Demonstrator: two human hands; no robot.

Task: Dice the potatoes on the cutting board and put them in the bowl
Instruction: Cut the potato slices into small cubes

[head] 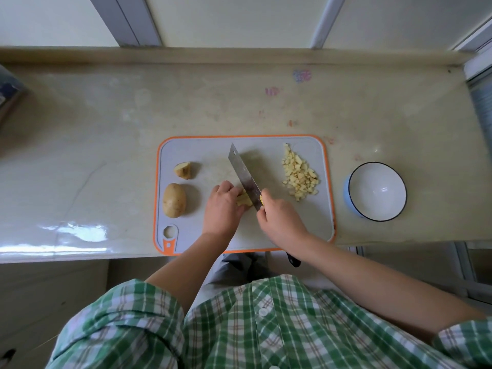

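Note:
A grey cutting board [271,145] with an orange rim lies on the counter. My left hand [222,206] holds down a cut potato piece [244,200] with curled fingers. My right hand [279,219] grips the handle of a cleaver [243,175], whose blade stands against that piece and points away to the left. A whole potato [174,200] and a potato chunk [183,170] lie at the board's left end. A pile of diced potato [299,175] sits at its right end. A white bowl [377,191] with a blue outside stands empty to the right of the board.
The beige counter [106,145] runs left and right, with a raised back ledge and window frames behind. Its front edge is just below the board. A dark object [8,86] sits at the far left edge.

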